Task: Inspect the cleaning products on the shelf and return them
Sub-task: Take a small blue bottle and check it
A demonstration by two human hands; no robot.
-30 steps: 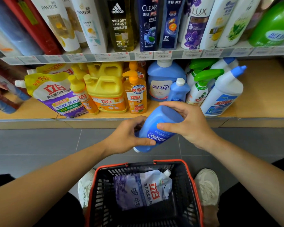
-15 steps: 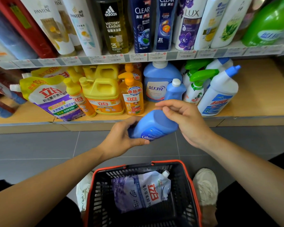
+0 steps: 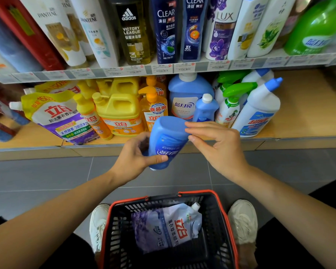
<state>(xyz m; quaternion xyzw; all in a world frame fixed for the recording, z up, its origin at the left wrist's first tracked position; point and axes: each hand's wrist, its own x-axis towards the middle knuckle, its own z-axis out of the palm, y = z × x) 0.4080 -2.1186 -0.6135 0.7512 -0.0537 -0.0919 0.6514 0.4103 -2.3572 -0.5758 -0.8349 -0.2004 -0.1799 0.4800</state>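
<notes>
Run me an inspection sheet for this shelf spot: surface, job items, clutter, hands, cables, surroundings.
Surface: wooden lower shelf, stocked with detergents.
Job's things: blue bottle held upside down in front of the shelf.
Clutter: black basket on the floor, refill pouch inside.
Hands: left hand grips the blue bottle; right hand touches its upturned base with its fingertips.
Cables: nothing seen.
Surroundings: grey tiled floor; shampoo bottles on the upper shelf.

Two hands point(image 3: 136, 155) point(image 3: 221, 149), one basket point(image 3: 120, 239), two shoes point(image 3: 98, 226) point(image 3: 242, 220)
</notes>
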